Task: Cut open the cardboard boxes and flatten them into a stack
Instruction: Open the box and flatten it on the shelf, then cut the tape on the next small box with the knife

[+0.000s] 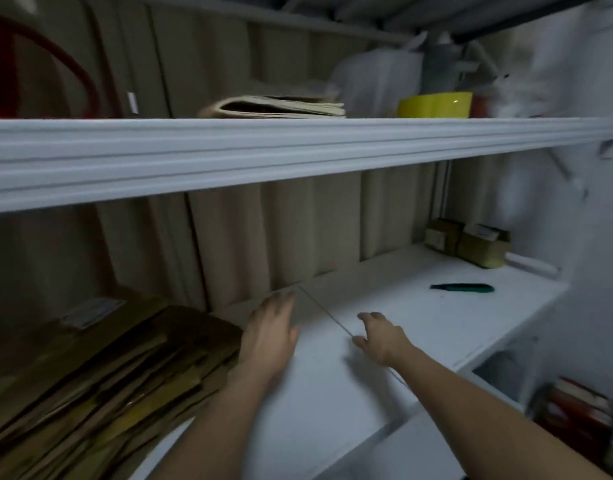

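A stack of flattened brown cardboard lies on the left of the white shelf surface. My left hand hovers just right of the stack with straight fingers, holding nothing. My right hand is a little further right over the white surface, fingers spread and empty. A green-handled utility knife lies on the shelf beyond my right hand. Small brown cardboard boxes stand in the far right corner.
A white upper shelf crosses the view above my hands, carrying folded cardboard, a yellow bowl and white plastic items. A beige curtain hangs behind. A white roll lies near the boxes. Red books sit lower right.
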